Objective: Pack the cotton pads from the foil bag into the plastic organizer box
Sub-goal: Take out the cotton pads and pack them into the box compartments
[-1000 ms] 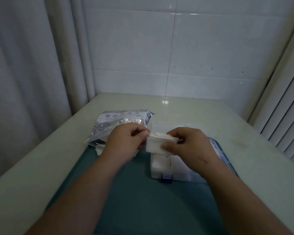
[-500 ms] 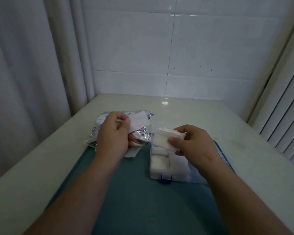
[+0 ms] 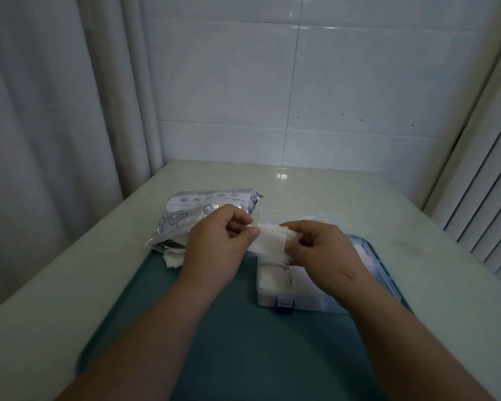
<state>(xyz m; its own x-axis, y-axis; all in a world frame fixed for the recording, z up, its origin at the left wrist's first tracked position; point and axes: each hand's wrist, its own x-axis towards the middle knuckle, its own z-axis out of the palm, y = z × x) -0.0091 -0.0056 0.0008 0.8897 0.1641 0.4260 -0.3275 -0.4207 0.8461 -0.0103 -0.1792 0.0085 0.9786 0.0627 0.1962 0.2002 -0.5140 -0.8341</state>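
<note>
White cotton pads [image 3: 269,241] held above clear organizer box [image 3: 301,287].

The foil bag [image 3: 206,211] is shiny and crinkly. The cotton pads [image 3: 270,243] look soft and dull. The organizer box [image 3: 315,301] is clear, smooth plastic. The mat [image 3: 272,357] is dull. The counter [image 3: 315,192] and wall tiles [image 3: 373,82] shine.

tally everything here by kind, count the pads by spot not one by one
bag: 1
box: 1
tray: 1
pads, by spot: 3 (held, beside bag, in box)
total: 6
</note>
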